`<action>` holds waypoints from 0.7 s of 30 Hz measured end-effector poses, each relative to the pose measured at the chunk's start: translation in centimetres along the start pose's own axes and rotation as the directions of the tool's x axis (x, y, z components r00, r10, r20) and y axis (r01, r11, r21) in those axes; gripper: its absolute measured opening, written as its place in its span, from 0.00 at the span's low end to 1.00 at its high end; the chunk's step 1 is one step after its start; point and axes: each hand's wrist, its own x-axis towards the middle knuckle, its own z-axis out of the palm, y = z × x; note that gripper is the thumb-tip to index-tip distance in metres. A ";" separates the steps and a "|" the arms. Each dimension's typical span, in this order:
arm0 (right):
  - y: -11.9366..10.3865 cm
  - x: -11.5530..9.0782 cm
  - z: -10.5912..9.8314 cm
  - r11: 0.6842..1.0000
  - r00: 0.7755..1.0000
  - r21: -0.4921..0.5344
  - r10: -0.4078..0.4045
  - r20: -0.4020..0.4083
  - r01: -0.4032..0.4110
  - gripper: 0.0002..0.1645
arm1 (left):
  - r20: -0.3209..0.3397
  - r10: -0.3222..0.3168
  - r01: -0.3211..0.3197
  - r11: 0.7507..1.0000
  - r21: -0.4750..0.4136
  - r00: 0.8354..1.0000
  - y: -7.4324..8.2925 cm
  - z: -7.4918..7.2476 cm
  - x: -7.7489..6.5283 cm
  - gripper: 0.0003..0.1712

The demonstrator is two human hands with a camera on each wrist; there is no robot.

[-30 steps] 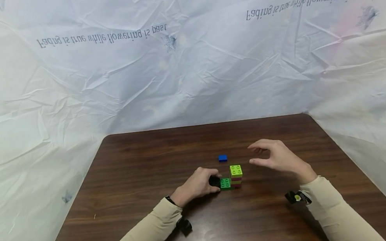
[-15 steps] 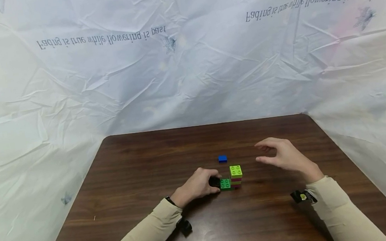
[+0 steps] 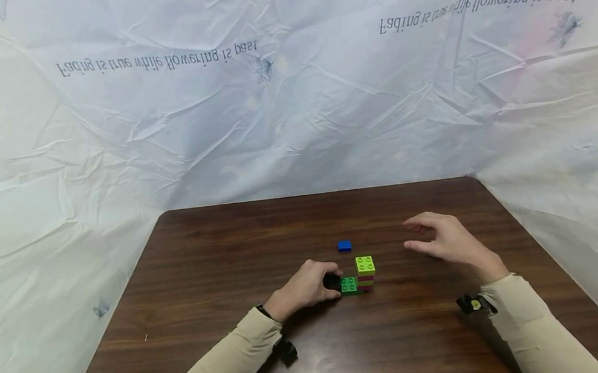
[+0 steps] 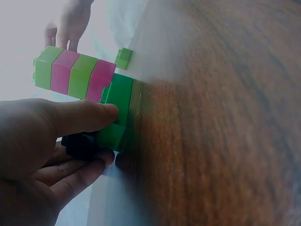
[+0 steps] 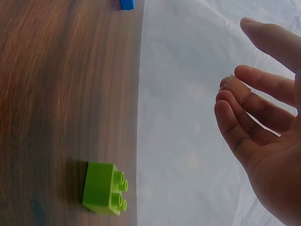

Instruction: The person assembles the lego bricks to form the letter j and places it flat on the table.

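In the head view my left hand point(image 3: 303, 286) pinches a black toy building brick point(image 3: 332, 281) between thumb and fingers. A green brick point(image 3: 348, 284) sits beside it on the table, and the left wrist view puts the black brick point(image 4: 80, 145) at the green brick's upper side. There the thumb tip overlaps the green brick point(image 4: 123, 94). Right next to the green brick rises a stack of lime and pink bricks point(image 3: 365, 271). My right hand point(image 3: 450, 243) hangs over the table at the right, fingers loosely bent, holding nothing.
A small blue brick point(image 3: 344, 246) lies behind the stack. In the right wrist view a lone lime brick point(image 5: 101, 188) rests on the table near its edge. The brown table point(image 3: 227, 236) meets a white printed plastic sheet point(image 3: 292, 120) at the back.
My right hand has drawn away to the right from the stack. The left hand and the bricks have stayed in place.
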 end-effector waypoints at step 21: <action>1.8 -1.7 -0.6 0.991 0.990 -0.027 0.132 0.046 -0.131 0.30 | -0.005 -0.002 0.002 1.000 0.014 1.000 -0.1 0.2 0.1 0.17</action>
